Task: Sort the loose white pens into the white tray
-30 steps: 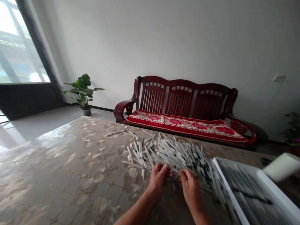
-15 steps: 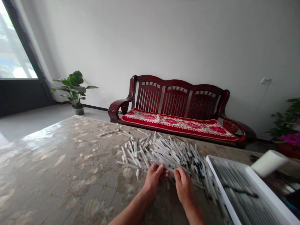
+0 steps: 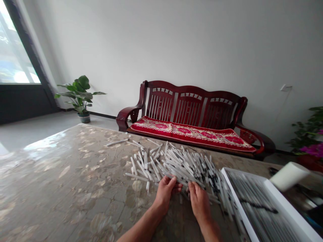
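A big heap of white pens (image 3: 181, 163) with black tips lies on the marbled table (image 3: 63, 178). My left hand (image 3: 165, 191) rests at the heap's near edge with its fingers curled on one or more pens. Beside it, my right hand (image 3: 199, 200) has its fingers bent and pinched on pens at the same edge. The two hands are close together, almost touching. What exactly lies between the fingers is partly hidden.
A white tray (image 3: 277, 198) full of pens stands at the right, with a white roll (image 3: 287, 174) behind it. A few stray pens (image 3: 117, 142) lie farther back. Beyond the table stand a dark red wooden bench (image 3: 191, 114) and potted plants (image 3: 80, 95).
Between the first and second earlier frames the view swung to the right. Since then my hands have drawn slightly closer together at the heap's edge; little else differs.
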Available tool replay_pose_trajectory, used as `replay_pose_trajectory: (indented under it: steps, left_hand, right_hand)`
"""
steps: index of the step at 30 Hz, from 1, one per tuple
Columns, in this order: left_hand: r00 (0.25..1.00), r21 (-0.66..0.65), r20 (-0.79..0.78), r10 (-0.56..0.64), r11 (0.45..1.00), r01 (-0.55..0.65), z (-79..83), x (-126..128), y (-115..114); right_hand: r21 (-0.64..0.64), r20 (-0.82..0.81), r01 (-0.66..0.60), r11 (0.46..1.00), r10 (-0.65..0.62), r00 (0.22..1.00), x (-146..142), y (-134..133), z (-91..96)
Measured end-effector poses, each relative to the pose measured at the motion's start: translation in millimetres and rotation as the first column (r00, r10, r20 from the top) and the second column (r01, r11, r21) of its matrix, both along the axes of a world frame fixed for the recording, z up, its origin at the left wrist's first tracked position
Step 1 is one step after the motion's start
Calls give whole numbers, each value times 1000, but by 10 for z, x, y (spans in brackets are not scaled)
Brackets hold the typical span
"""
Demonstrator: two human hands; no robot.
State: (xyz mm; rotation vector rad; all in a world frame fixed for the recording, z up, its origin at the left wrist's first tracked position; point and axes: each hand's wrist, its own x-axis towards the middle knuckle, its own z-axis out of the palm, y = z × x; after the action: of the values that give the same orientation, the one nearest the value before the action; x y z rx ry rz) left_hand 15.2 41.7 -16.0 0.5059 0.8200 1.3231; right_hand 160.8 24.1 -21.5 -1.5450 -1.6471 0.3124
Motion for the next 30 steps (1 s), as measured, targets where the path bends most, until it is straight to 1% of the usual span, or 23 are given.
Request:
replay_pose_trajectory:
  steps: [3, 5, 9, 13, 15, 18, 20, 24, 27, 29, 30]
  left_hand:
    - [1000, -17, -3, 7, 1000, -7, -4, -6, 7]
    - [1000, -9, -8, -2, 1000, 2, -5, -4, 6]
    - [1000, 7, -17, -4, 1000, 4, 5, 0, -6]
    - [999, -1, -19, 26, 1000, -26, 13, -12, -6]
    - [1000, 4, -18, 18, 1000, -18, 10, -14, -6]
    - [999, 20, -32, 3, 1000, -2, -2, -10, -6]
    - [999, 14, -40, 21, 1000, -20, -11, -9, -5]
    - [999, 24, -39, 27, 999, -26, -19, -3, -12]
    - [999, 62, -48, 24, 998, -21, -4, 5, -34]
    - [998, 85, -64, 26, 996, -20, 20, -3, -45]
    - [998, 93, -70, 7, 996, 0, 35, -17, -46]
  right_hand:
    - [39, -19, -38, 999, 39, 999, 8, -2, 8]
    - [47, -14, -28, 999, 28, 1000, 7, -3, 9]
    - [2, 3, 22, 1000, -22, 1000, 3, -9, 14]
    - [12, -17, -33, 999, 33, 999, -9, -24, 41]
    - [10, -5, -37, 999, 37, 999, -18, -22, 44]
    - [-26, -4, 12, 1000, -12, 1000, -28, -16, 45]
    - [-40, -33, 5, 999, -6, 999, -31, -20, 59]
    - [-12, -80, -61, 998, 60, 995, -50, -30, 75]
    - [-24, -133, -12, 1000, 8, 991, -76, -5, 33]
    - [-32, -206, 23, 999, -29, 978, -85, 23, 2]
    - [-34, -247, 31, 999, -39, 968, -84, 35, -6]
